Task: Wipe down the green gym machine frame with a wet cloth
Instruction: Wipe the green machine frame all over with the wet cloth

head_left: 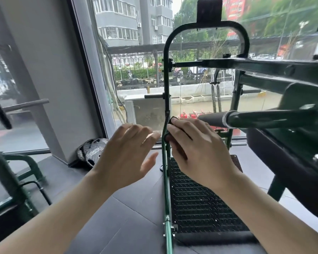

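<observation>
Gripping cloth on frame, right hand

the frame was glossy green painted metal, smooth tube. the cloth looked dark, soft and matt. the footplate was black metal with a rough raised tread. the handle grip looked like matt black rubber or foam. the weight plates were matt black with pale lettering.

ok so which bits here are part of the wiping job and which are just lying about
Part of the job:
green frame
dark cloth
right hand, pressing the cloth to the frame

Just lying about:
weight plates by the wall
footplate
left hand, holding nothing
</observation>
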`<state>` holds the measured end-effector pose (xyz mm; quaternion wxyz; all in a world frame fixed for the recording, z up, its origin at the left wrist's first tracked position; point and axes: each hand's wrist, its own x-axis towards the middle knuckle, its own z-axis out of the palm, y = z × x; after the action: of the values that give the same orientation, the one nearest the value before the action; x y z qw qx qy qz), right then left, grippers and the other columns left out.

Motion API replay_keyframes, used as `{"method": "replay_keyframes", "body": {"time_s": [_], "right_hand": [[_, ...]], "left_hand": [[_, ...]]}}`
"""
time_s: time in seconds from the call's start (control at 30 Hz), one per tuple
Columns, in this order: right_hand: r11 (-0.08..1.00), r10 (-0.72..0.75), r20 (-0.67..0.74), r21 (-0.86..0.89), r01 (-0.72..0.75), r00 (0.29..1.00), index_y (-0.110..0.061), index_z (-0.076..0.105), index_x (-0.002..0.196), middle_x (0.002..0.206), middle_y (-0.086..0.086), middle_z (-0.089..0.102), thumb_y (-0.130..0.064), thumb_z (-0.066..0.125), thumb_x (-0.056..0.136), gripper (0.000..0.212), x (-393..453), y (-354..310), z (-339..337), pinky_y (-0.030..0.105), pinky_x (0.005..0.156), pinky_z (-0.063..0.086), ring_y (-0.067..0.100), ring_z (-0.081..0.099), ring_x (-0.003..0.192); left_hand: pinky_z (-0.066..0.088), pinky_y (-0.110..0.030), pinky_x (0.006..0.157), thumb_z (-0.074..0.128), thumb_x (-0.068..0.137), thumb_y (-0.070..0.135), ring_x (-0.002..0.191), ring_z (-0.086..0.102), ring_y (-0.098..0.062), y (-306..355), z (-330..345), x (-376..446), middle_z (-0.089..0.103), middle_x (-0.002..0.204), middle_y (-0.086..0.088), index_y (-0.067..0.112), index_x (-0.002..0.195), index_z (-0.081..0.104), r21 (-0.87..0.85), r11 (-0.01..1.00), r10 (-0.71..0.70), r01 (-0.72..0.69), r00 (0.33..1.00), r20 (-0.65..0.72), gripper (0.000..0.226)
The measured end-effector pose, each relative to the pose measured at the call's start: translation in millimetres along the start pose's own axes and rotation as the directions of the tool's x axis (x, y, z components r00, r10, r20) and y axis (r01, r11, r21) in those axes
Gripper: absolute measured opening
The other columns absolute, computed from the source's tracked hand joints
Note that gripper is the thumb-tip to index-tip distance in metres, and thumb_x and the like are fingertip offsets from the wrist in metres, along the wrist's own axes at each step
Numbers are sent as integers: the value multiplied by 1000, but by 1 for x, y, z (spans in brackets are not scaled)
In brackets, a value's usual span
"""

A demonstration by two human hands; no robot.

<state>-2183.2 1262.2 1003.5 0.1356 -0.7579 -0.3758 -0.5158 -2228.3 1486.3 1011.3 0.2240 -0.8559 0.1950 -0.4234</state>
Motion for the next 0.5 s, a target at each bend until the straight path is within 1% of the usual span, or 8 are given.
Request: {"method": "replay_keyframes", "body": {"time_s": [0.27,0.37,0.5], "right_hand": [[998,51,50,40,-53,997,-6,71,126,127,10,68,-21,65,97,33,9,7,34,52,101,53,30,62,118],[998,20,82,61,-25,996,-6,71,125,126,8,69,-21,64,98,32,16,9,44,49,101,53,30,63,116],[996,-11,128,89,0,992,-6,71,125,124,8,69,-22,63,99,31,25,12,62,49,99,54,29,63,114]], "left_hand": [[47,-46,93,49,102,46,106,60,-31,-14,29,11,63,118,-9,11,134,60,-9,1000,-26,26,1000,2,49],[47,-47,93,49,101,46,105,61,-31,-20,39,12,64,118,-9,11,134,61,-14,999,-34,35,999,16,49],[49,-48,92,49,101,46,105,61,-32,-33,52,15,64,118,-9,11,135,61,-54,997,-46,48,998,29,50]]}}
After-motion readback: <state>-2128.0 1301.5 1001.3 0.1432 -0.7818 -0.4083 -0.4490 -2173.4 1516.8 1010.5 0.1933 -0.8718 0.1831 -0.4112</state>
